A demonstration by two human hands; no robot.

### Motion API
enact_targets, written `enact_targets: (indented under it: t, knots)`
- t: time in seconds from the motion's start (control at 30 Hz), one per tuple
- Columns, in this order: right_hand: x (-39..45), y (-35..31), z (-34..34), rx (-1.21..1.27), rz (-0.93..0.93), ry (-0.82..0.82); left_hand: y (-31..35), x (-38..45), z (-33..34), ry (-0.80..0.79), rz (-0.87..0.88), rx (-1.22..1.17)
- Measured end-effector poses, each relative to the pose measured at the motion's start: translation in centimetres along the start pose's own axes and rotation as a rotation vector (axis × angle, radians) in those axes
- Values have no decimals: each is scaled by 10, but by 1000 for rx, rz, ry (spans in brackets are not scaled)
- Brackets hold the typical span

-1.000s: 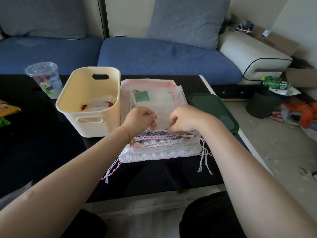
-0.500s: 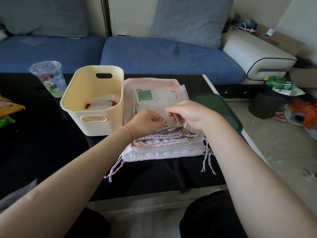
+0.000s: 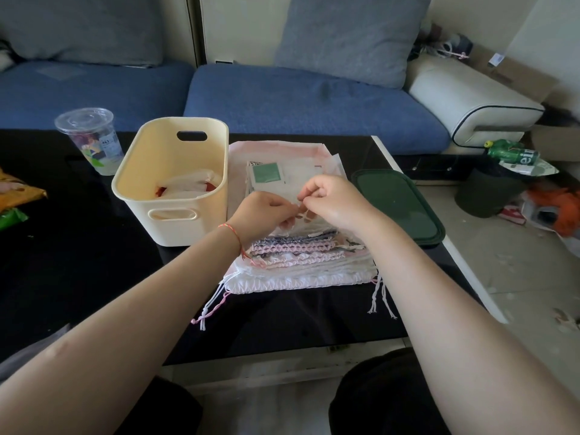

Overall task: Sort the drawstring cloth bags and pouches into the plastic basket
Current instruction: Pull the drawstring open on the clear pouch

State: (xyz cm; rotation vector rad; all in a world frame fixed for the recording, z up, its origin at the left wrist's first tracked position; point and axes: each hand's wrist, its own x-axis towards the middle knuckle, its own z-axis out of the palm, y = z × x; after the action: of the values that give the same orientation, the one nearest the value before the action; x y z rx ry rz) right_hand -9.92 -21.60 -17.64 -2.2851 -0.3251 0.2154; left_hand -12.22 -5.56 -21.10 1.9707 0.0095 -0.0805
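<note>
Step in hand: picking top pouch off stack of gathered pink-and-white drawstring cloth bags [image 3: 301, 255] on black glossy table [image 3: 78, 271]. Left hand [image 3: 262, 215] and right hand [image 3: 332, 204], fingers curled, knuckles up, pinch small patterned cloth pouch [image 3: 301, 215] between them. Next, likely: lift clear, carry left into cream plastic basket [image 3: 175, 227] beside stack.

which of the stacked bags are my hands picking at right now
The top pouch, the small one with brown patches. Left hand and right hand pinch it; the gathered pink and white bags below lie untouched.
</note>
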Motion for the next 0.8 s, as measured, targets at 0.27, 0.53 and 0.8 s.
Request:
enact_targets:
  t: [0.27, 0.53, 0.8]
  knots:
    - [-3, -3, -4, -184, 19, -61, 2, -1, -5, 36, -4, -138]
    - [-7, -7, -2, -115, 12, -116, 1, 4, -10, -2, -98, -344]
    - [-6, -11, -9, -203, 14, -132, 5, 3, -7, 47, 15, -162]
